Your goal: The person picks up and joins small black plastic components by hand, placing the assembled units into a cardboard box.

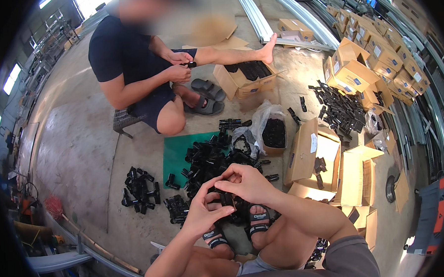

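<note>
My left hand point(205, 208) and my right hand point(248, 183) meet over my feet, both closed on a small black plastic fitting point(226, 199). The left thumb lies along its lower end, while the right fingers pinch its upper end. My fingers cover part of it, so its full shape is hidden. Just beyond my hands, a large heap of similar black fittings point(203, 156) lies partly on a green sheet point(175, 146). A smaller group of fittings point(140, 190) rests on the floor to the left.
Across from me a seated person point(130, 68) handles a small black piece. An open carton point(252, 89) of black parts stands by that person's foot. To my right are open cartons point(309, 159), a plastic-lined box point(274, 136) and a pile of black strips point(342, 106). Metal profiles point(253, 13) lie behind.
</note>
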`<control>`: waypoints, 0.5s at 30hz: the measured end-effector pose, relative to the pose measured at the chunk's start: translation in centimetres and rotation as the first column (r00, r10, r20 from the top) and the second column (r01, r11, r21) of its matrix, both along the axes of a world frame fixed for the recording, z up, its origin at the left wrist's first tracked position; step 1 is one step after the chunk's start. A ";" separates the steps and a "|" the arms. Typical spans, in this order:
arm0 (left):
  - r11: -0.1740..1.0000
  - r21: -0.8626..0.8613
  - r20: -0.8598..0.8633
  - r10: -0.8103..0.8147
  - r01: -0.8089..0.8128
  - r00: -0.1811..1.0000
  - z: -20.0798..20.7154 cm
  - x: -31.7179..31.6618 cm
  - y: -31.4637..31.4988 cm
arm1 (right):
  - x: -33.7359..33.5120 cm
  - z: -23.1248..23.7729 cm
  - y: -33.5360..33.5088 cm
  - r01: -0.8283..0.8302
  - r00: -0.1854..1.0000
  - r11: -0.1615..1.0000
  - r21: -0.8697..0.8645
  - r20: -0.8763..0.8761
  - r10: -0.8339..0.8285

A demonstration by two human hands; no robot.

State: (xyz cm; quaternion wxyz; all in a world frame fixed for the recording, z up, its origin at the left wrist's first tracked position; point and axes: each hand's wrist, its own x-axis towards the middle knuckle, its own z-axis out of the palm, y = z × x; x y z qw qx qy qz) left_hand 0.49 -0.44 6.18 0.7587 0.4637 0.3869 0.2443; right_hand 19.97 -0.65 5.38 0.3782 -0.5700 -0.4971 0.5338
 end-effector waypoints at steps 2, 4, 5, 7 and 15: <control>1.000 -0.013 -0.021 -0.016 0.016 1.000 0.1 -0.2 0.1 | 0.0 0.0 -0.1 -0.021 0.999 0.999 -0.047 -0.029 0.020; 1.000 -0.016 0.022 -0.012 0.013 1.000 -0.4 -0.4 0.2 | 0.2 -0.7 -0.3 -0.079 0.993 0.997 -0.023 -0.088 0.077; 1.000 -0.018 0.044 -0.010 0.010 0.999 -0.7 -0.5 0.2 | 0.3 -0.9 -0.3 -0.108 0.987 0.994 -0.010 -0.117 0.106; 0.994 -0.109 0.084 0.014 -0.004 0.996 -1.0 -1.1 0.2 | 1.4 -1.2 0.4 -0.172 0.966 0.981 -0.092 -0.209 0.150; 0.966 -0.251 0.145 0.105 -0.066 0.984 -0.5 -1.5 0.5 | 22.6 -17.2 9.8 0.651 0.721 0.750 -0.118 0.406 -0.562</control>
